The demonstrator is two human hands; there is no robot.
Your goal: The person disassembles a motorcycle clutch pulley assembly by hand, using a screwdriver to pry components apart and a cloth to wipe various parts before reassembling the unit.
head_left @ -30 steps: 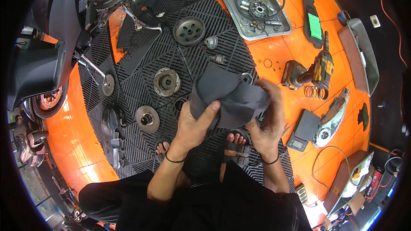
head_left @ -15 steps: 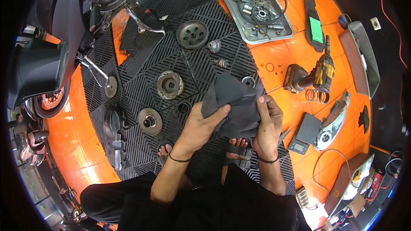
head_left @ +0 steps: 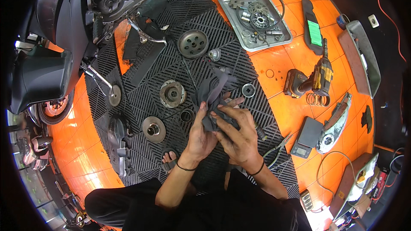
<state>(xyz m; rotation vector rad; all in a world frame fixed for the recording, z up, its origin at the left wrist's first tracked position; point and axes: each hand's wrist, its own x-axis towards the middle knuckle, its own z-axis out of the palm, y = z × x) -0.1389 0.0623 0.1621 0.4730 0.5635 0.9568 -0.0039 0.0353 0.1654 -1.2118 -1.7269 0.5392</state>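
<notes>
A dark grey cloth (head_left: 209, 92) is bunched between my two hands above the ribbed black mat, its upper end blurred. My left hand (head_left: 198, 140) grips it from the left, thumb up along the cloth. From the right, my right hand (head_left: 239, 134) presses its bent fingers onto the folds. Whether the cloth wraps anything is hidden. Beyond the hands lie a round metal clutch part (head_left: 166, 94) and a clutch drum with holes (head_left: 185, 42). Close to my left hand are a small dark ring (head_left: 186, 116) and a metal pulley disc (head_left: 147, 133).
A metal tray (head_left: 280, 42) holds a belt and parts at the far right. Nearer are a cordless impact driver (head_left: 323, 75), a coil spring (head_left: 314, 99), a digital scale (head_left: 309, 131) and pliers (head_left: 280, 147). A partly dismantled scooter (head_left: 47, 75) stands at the left.
The cloth, spread out between both hands before, is now crumpled. My right hand has moved left and closed over it beside my left hand. The ring-shaped part and pliers show more fully.
</notes>
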